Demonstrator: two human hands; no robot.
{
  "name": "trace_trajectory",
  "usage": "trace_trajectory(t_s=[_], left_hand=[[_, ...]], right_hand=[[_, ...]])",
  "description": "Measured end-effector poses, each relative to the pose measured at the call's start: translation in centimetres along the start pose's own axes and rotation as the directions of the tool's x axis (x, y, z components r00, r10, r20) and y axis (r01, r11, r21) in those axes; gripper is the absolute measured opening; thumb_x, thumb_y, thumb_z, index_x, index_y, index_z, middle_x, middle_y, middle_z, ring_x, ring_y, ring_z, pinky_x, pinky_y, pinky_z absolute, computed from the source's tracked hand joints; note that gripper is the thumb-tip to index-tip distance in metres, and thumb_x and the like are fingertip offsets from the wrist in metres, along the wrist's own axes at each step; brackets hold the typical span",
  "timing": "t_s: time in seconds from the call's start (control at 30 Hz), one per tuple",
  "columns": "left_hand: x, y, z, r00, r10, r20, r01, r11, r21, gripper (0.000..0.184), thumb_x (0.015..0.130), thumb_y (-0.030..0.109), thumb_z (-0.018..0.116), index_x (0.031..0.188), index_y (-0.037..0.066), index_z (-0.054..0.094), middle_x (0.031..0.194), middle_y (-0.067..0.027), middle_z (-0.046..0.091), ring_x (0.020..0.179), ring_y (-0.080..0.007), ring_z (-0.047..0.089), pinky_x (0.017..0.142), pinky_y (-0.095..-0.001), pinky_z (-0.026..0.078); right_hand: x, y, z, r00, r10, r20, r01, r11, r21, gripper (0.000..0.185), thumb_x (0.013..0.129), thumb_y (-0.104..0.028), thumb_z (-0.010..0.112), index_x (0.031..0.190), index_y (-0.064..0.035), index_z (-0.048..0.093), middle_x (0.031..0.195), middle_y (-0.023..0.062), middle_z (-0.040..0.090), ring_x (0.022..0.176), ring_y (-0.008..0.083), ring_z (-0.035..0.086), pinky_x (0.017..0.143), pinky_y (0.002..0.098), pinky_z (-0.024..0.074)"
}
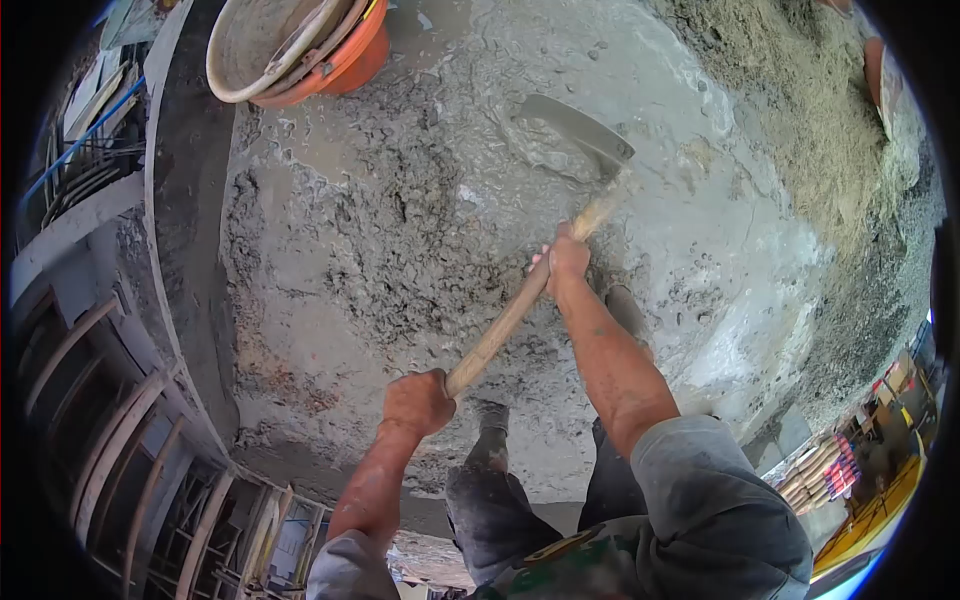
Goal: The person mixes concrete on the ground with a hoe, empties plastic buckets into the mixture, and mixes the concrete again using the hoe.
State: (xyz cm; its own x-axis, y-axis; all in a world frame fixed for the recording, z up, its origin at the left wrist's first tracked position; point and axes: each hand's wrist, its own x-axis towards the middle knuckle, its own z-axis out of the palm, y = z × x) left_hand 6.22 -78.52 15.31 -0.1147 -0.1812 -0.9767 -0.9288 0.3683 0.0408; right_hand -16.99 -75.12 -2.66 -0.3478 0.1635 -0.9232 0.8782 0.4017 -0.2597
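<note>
From where I stand, a person is bent over a spread of wet grey mortar (pixel 470 235) with a long-handled hoe (pixel 500 335) in both hands. The left hand (pixel 417 403) is closed round the near end of the wooden handle, and the right hand (pixel 568 258) is wrapped round it further up, towards the blade (pixel 580 128). That broad, curved blade sits in the smooth, soupy part of the mortar, beyond the right hand, with its upper edge showing. I'd judge the wood stiff and sturdy, nothing fragile about it, and the whole tool heavy at the far end, more so with wet mortar dragging on the blade. The mortar itself looks soft and sticky, lumpier and thicker left of the handle. Grip at the end and well up the shaft, as these hands do, seems right; close to the blade the wood looks smeared and could be slippery. An orange tub (pixel 362 66) with a pale, dirty basin (pixel 232 75) against it sits at the far left edge, and sand (pixel 800 120) is heaped along the right.
</note>
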Motion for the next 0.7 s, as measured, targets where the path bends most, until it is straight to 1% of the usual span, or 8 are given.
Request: trace_trajectory(t_s=[0.17, 0.3, 0.33, 0.4, 0.47, 0.57, 0.67, 0.7], left_hand=[[-5.6, -9.5, 10.6, 0.987, -0.138, 0.080, 0.148, 0.978, -0.148, 0.031, 0.076, 0.028, 0.062, 0.101, 0.010, 0.066, 0.093, -0.0165, 0.069, 0.091, -0.0329, 0.066, 0.081, -0.0430, 0.051], [-11.3, -12.6, 22.7, 0.974, -0.112, 0.196, 0.162, 0.951, -0.264, 0.040, 0.074, 0.038, 0.065, 0.104, 0.013, 0.066, 0.097, -0.0157, 0.068, 0.093, -0.0326, 0.065, 0.082, -0.0429, 0.051], [-13.3, -12.7, 25.2, 0.961, -0.092, 0.259, 0.171, 0.938, -0.302, 0.042, 0.076, 0.042, 0.063, 0.105, 0.013, 0.066, 0.102, -0.0163, 0.068, 0.097, -0.0329, 0.065, 0.085, -0.0430, 0.051], [-16.8, -11.4, 27.4, 0.928, -0.135, 0.347, 0.256, 0.908, -0.331, 0.046, 0.076, 0.048, 0.062, 0.110, 0.017, 0.064, 0.104, -0.0142, 0.068, 0.098, -0.0328, 0.064, 0.086, -0.0436, 0.051], [-18.3, -10.7, 30.5, 0.936, -0.091, 0.340, 0.222, 0.902, -0.371, 0.047, 0.077, 0.051, 0.061, 0.113, 0.020, 0.063, 0.105, -0.0127, 0.068, 0.099, -0.0330, 0.064, 0.087, -0.0432, 0.050], [-16.3, -5.7, 23.4, 0.960, -0.035, 0.279, 0.161, 0.882, -0.444, 0.041, 0.075, 0.048, 0.063, 0.105, 0.021, 0.066, 0.098, -0.0119, 0.069, 0.093, -0.0324, 0.065, 0.084, -0.0421, 0.051], [-6.8, 0.2, 15.6, 0.996, 0.082, 0.018, -0.069, 0.927, -0.370, 0.030, 0.078, 0.040, 0.062, 0.098, 0.018, 0.067, 0.089, -0.0147, 0.069, 0.086, -0.0331, 0.066, 0.078, -0.0436, 0.052], [-1.9, 2.0, 13.5, 0.990, 0.116, -0.085, -0.139, 0.925, -0.353, 0.030, 0.074, 0.037, 0.067, 0.096, 0.017, 0.067, 0.085, -0.0144, 0.069, 0.082, -0.0336, 0.066, 0.075, -0.0437, 0.052]], right_hand=[[-4.8, 14.5, 2.4, 0.999, 0.029, 0.042, -0.017, 0.969, -0.248, 0.035, 0.089, -0.035, 0.057, 0.097, -0.0013, 0.050, 0.062, 0.0092, 0.051, 0.045, 0.0221, 0.053, 0.038, 0.0379, 0.0471], [-8.1, 24.0, -5.0, 0.998, -0.019, 0.052, 0.037, 0.929, -0.369, 0.036, 0.088, -0.033, 0.061, 0.100, -0.0006, 0.049, 0.066, 0.0104, 0.054, 0.047, 0.0214, 0.055, 0.039, 0.0363, 0.0500], [-10.7, 24.2, -6.8, 0.997, 0.041, 0.061, -0.016, 0.931, -0.365, 0.034, 0.087, -0.028, 0.064, 0.099, -0.0006, 0.049, 0.068, 0.0098, 0.053, 0.048, 0.0201, 0.054, 0.040, 0.0355, 0.0512], [-13.8, 24.8, -10.1, 0.983, -0.018, 0.183, 0.077, 0.945, -0.318, 0.028, 0.085, -0.021, 0.064, 0.097, -0.0011, 0.049, 0.069, 0.0090, 0.052, 0.050, 0.0196, 0.053, 0.041, 0.0361, 0.0518], [-15.6, 22.8, -12.6, 0.971, 0.058, 0.231, 0.024, 0.941, -0.337, 0.023, 0.082, -0.014, 0.063, 0.095, -0.0020, 0.050, 0.070, 0.0084, 0.051, 0.051, 0.0197, 0.054, 0.042, 0.0363, 0.0522], [-13.1, 15.0, -13.7, 0.979, 0.037, 0.202, 0.013, 0.971, -0.240, 0.022, 0.078, -0.010, 0.062, 0.093, -0.0011, 0.050, 0.070, 0.0087, 0.051, 0.052, 0.0220, 0.054, 0.044, 0.0389, 0.0527], [-7.4, 2.2, -11.7, 0.976, -0.080, 0.202, 0.091, 0.995, -0.045, 0.023, 0.076, -0.013, 0.062, 0.091, 0.0005, 0.051, 0.068, 0.0114, 0.050, 0.050, 0.0267, 0.053, 0.045, 0.0412, 0.0501], [-5.6, -2.5, -10.4, 0.981, -0.108, 0.161, 0.109, 0.994, 0.000, 0.023, 0.076, -0.014, 0.062, 0.091, 0.0001, 0.051, 0.067, 0.0125, 0.050, 0.051, 0.0269, 0.053, 0.046, 0.0418, 0.0489]])
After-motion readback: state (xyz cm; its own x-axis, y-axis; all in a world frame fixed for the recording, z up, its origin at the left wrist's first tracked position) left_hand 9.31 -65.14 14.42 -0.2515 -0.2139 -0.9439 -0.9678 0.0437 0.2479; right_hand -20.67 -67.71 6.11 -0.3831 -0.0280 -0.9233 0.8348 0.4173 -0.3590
